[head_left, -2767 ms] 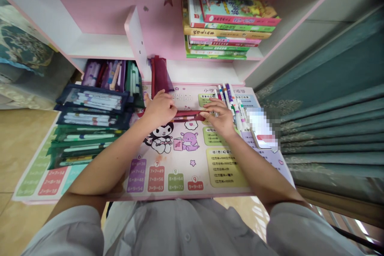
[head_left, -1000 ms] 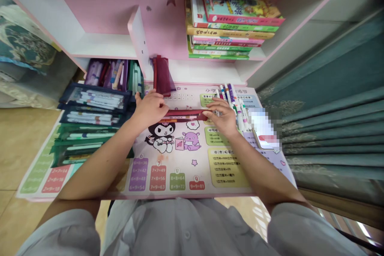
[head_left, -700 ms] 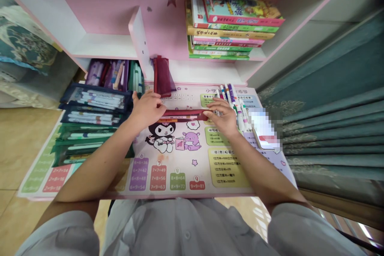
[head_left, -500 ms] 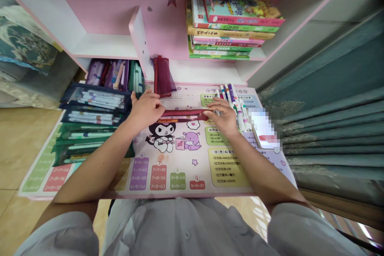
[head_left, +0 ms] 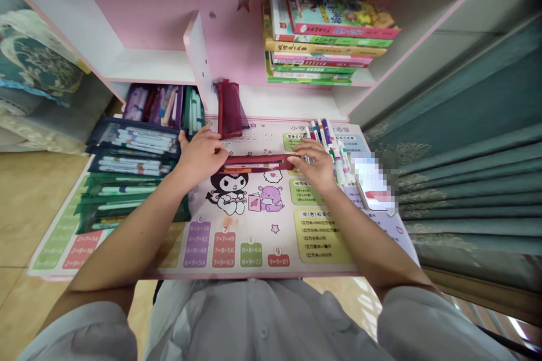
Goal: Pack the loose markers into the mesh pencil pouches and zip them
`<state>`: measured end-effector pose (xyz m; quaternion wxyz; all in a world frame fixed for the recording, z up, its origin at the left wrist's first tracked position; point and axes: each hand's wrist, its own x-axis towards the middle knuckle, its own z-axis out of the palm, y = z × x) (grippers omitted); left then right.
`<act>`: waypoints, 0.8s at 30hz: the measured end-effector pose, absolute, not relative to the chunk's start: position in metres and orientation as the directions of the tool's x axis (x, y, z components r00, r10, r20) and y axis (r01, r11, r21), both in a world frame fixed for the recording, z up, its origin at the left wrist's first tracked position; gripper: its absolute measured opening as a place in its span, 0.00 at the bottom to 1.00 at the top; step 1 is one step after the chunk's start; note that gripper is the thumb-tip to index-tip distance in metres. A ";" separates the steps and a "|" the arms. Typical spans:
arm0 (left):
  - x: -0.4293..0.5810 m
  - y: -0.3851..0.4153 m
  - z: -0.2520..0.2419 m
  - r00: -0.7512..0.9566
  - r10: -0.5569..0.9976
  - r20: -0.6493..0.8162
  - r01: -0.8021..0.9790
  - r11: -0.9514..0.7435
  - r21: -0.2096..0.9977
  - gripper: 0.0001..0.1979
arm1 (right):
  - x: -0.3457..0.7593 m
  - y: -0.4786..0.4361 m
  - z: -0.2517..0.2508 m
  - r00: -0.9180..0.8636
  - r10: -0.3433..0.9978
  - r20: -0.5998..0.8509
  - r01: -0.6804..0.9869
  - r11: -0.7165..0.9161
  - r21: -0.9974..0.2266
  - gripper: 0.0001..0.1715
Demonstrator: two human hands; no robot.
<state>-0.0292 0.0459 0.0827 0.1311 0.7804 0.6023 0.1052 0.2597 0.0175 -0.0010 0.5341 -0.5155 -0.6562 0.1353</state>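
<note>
I see a dark red pencil pouch (head_left: pixel 256 163) lying on the printed desk mat (head_left: pixel 322 237), markers inside it. My left hand (head_left: pixel 201 157) and right hand (head_left: pixel 314 163) lay fingers close together on its ends; gripping, I cannot tell. Navy mesh pouches (head_left: pixel 131 149) holding more markers stand left.

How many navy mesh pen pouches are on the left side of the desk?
2: the upper navy pouch and the lower navy pouch just below it. More may be hidden beneath them.
</note>
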 end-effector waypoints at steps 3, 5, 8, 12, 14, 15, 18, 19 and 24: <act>-0.031 0.045 0.084 0.241 0.971 0.008 0.916 -0.230 0.328 0.13 | 0.260 0.018 -0.001 0.099 0.828 0.552 0.540 0.421 -0.729 0.05; -0.032 0.044 0.085 0.232 0.973 0.010 0.919 -0.223 0.326 0.13 | 0.260 0.018 0.000 0.101 0.838 0.536 0.547 0.403 -0.733 0.06; -0.032 0.042 0.085 0.229 0.973 0.014 0.919 -0.221 0.326 0.13 | 0.260 0.018 0.000 0.106 0.847 0.520 0.550 0.386 -0.741 0.06; -0.033 0.041 0.085 0.228 0.974 0.009 0.921 -0.218 0.322 0.13 | 0.260 0.017 0.001 0.105 0.840 0.532 0.540 0.401 -0.740 0.05; -0.034 0.041 0.085 0.224 0.975 0.004 0.922 -0.213 0.324 0.13 | 0.260 0.017 0.001 0.103 0.844 0.526 0.544 0.394 -0.740 0.05; -0.034 0.041 0.085 0.221 0.975 -0.001 0.923 -0.208 0.325 0.13 | 0.260 0.017 0.001 0.103 0.848 0.519 0.547 0.387 -0.742 0.06; -0.037 0.042 0.086 0.214 0.977 -0.009 0.925 -0.200 0.323 0.13 | 0.260 0.017 0.000 0.104 0.856 0.507 0.551 0.375 -0.746 0.05; -0.037 0.042 0.086 0.214 0.977 -0.010 0.925 -0.199 0.322 0.13 | 0.260 0.017 0.000 0.104 0.855 0.508 0.550 0.375 -0.746 0.05; -0.040 0.042 0.085 0.216 0.976 -0.009 0.923 -0.201 0.329 0.13 | 0.261 0.018 -0.002 0.096 0.836 0.540 0.544 0.410 -0.732 0.05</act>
